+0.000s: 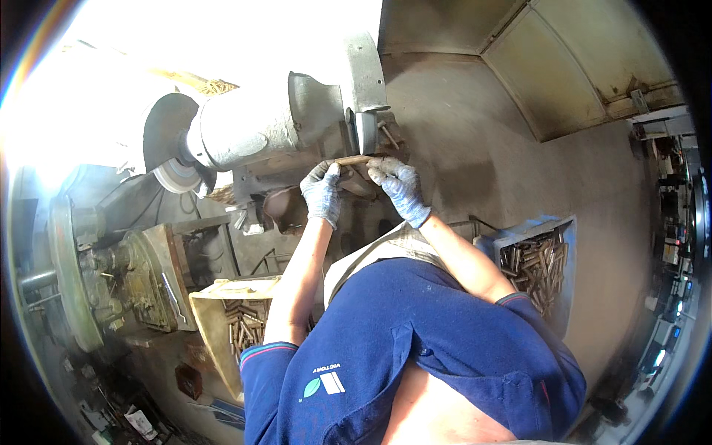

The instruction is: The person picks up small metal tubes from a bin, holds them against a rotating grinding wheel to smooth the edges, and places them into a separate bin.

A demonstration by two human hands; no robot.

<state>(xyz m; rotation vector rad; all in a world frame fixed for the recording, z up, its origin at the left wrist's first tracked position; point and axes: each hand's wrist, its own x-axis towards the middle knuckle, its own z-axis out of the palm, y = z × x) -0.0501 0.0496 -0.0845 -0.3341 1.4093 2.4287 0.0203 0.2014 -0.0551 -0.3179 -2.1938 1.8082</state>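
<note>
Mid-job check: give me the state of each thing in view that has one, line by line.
Left hand: gloved, grip closed on rod's left end
Right hand: gloved, grip closed near its right end
Brown rod: held crosswise at the grinder; contact unclear
Bench grinder: running or stopped, cannot tell
Blue crate: open, heaped with metal rods
Tan box: open, partly hidden, containing rods
</note>
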